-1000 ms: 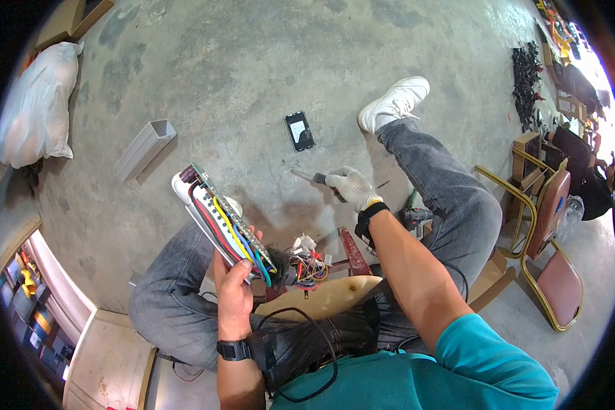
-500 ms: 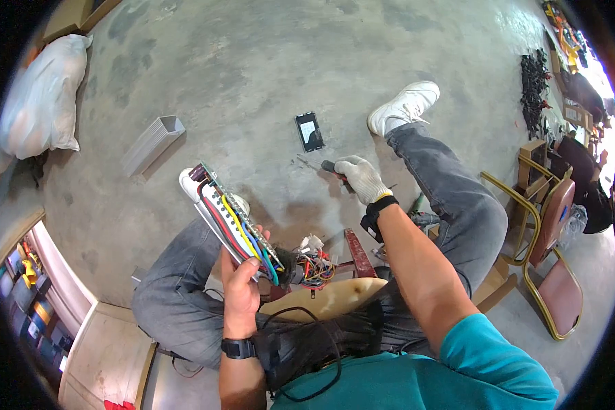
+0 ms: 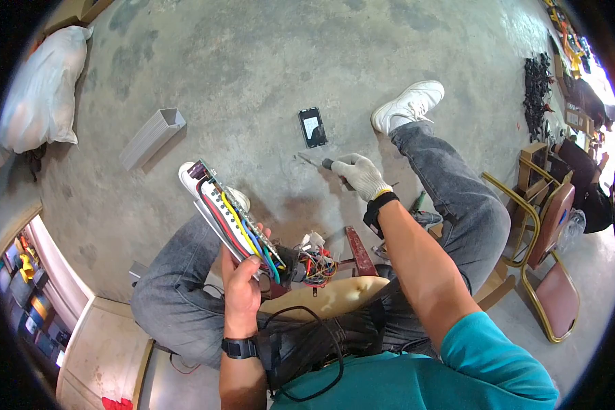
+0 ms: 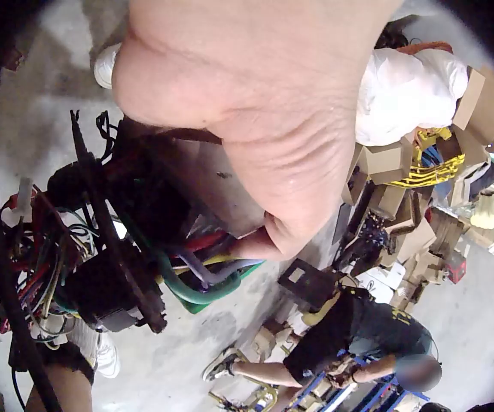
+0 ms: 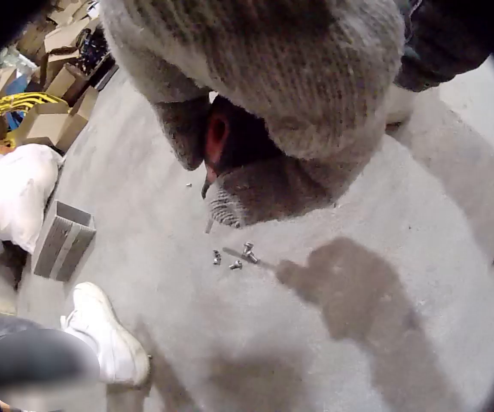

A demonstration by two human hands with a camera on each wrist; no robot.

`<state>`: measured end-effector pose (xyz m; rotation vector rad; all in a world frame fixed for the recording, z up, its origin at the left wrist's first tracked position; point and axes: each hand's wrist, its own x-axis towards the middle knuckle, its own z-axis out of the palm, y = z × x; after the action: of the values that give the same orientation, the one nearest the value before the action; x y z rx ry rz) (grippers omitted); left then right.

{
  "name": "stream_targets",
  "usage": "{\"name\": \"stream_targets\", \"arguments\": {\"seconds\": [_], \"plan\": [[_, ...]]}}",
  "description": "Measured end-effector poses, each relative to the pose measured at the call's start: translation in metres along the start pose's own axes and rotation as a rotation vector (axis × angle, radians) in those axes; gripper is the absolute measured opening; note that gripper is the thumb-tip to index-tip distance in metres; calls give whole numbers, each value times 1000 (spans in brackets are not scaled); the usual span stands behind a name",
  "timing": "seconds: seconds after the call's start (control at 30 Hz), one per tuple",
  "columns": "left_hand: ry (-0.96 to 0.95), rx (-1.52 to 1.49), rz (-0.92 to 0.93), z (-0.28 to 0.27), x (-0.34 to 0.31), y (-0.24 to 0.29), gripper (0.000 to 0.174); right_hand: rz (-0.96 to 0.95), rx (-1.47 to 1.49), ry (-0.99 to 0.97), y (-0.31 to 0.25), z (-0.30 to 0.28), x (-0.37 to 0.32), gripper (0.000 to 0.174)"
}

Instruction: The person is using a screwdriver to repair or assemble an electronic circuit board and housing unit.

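In the head view my bare left hand (image 3: 242,283) holds a long circuit board (image 3: 236,215) by its near end, thumb on top. Thick red, yellow, blue and green wires run along the board, over a pale casing. My right hand (image 3: 359,175), in a knitted glove, grips a screwdriver (image 3: 326,164) with a dark handle. Its shaft points left, low over the floor. Several small screws (image 5: 235,265) lie near the screwdriver tip in the right wrist view. A bundle of thin wires with white connectors (image 3: 314,260) sits between the legs, close to the left hand.
A flat black rectangular part (image 3: 313,128) with a white label lies beyond the screwdriver. A grey rectangular tube (image 3: 150,140) stands to the left. A power drill (image 3: 424,217) is by the right knee, and chairs (image 3: 553,287) stand at the right. Another person (image 4: 363,335) shows in the left wrist view.
My right hand has moved slightly forward over the floor, bringing the screwdriver tip close to the small screws. The left hand keeps hold of the circuit board. The head view has shifted a little.
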<state>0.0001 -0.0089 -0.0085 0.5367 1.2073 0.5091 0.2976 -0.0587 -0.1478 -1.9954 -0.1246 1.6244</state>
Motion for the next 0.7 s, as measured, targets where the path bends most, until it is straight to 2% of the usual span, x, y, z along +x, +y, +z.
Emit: {"name": "stream_targets", "arguments": {"seconds": [0.07,0.2,0.37,0.47,0.7], "plan": [[1,-6,2,1,-1,1,80,13,-88,55,2,0,1,40],[-12,-10,5,-1,0,0,82,19,-114,3,20,-3,11,42],[-6,-4,2,2,0,2,81,10,-150,98,29,7,9,40],[-8,4,0,3,-1,2,79,8,-101,49,22,12,4,38],[-4,13,-10,6,-2,4,77,-21,-107,77,28,31,10,35]]}}
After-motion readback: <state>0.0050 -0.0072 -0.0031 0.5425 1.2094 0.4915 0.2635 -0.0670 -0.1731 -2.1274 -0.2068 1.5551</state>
